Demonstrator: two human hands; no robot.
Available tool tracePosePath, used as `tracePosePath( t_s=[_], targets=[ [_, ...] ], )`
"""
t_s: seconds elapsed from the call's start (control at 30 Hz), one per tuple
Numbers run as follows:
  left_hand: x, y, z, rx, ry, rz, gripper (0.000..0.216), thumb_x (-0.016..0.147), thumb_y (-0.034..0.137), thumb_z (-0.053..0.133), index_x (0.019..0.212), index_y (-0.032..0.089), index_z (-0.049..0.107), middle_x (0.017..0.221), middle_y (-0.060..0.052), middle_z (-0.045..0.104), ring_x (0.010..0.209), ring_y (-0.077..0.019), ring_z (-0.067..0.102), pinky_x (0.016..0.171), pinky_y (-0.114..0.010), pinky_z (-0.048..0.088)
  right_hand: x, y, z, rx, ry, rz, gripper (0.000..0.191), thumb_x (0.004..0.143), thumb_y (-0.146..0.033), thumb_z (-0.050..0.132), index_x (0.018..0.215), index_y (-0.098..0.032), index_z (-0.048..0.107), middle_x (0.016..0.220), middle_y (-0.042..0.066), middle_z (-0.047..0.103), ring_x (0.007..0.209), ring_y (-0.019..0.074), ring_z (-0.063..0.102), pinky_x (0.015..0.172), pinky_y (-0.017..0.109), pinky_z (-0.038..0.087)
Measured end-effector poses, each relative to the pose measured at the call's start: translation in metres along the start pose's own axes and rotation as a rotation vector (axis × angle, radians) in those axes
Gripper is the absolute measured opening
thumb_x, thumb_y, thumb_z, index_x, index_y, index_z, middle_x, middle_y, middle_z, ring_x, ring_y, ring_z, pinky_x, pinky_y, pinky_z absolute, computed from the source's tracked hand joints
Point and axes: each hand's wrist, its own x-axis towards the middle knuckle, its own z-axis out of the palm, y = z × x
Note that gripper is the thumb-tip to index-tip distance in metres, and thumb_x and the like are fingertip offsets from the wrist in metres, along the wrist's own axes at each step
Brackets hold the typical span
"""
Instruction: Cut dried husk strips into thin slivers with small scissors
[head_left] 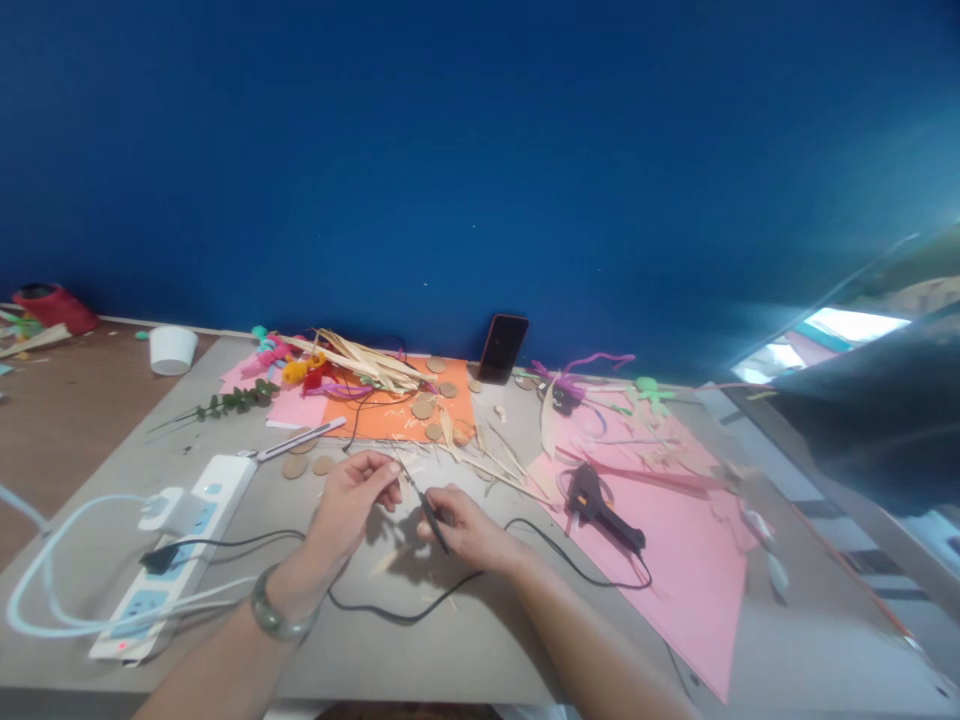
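Note:
My right hand [466, 528] is closed round a pair of black-handled scissors [433, 522], its narrow blades pointing up and left. My left hand [358, 490], with a bangle on the wrist, pinches at the fingertips right beside the blade tips. What it holds is too small to make out, perhaps a pale sliver. Beyond both hands, an orange sheet [367, 422] carries dried husk strips [371, 362] and several round wooden discs [422, 409]. Pale scraps lie on the table around the hands.
A white power strip [217, 490] with cables stands at left, near a utility knife [301, 438]. A black glue gun [600, 505] rests on pink paper [694, 570] at right, its cord crossing before me. A phone [503, 348] leans against the blue wall; a white cup [172, 351] stands far left.

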Motion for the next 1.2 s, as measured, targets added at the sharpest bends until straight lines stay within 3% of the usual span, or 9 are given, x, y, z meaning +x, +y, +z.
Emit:
tracePosePath(
  t_s=[0.97,1.07,1.2],
  targets=[
    [0.001,0.0,0.0,0.037,-0.012,0.048,0.017,0.073,0.029,0.069,0.07,0.013,0.061,0.049,0.002,0.059,0.044,-0.0072,0.052,0.045,-0.017,0.042,0.0,0.01,-0.015,0.019,-0.063,0.019,0.033,0.077,-0.035,0.058,0.056,-0.017,0.039,0.051,-0.007,0.033,0.051,0.0071,0.031,0.048,0.019,0.026],
    [0.001,0.0,0.0,0.042,-0.004,0.051,0.017,0.072,0.028,0.07,0.071,0.013,0.061,0.049,0.003,0.058,0.045,-0.0064,0.05,0.044,-0.016,0.04,0.0,0.006,-0.013,0.078,-0.022,0.053,0.032,0.076,-0.033,0.058,0.056,-0.017,0.04,0.052,-0.006,0.036,0.052,0.0075,0.033,0.049,0.02,0.027],
    [0.0,-0.004,0.002,0.023,-0.032,0.033,0.017,0.073,0.029,0.069,0.074,0.014,0.06,0.048,0.005,0.055,0.043,-0.0053,0.047,0.043,-0.015,0.037,0.001,0.0,-0.004,0.264,0.14,0.114,0.028,0.074,-0.036,0.06,0.059,-0.016,0.047,0.055,-0.005,0.043,0.053,0.0083,0.037,0.051,0.021,0.031]
  ],
)
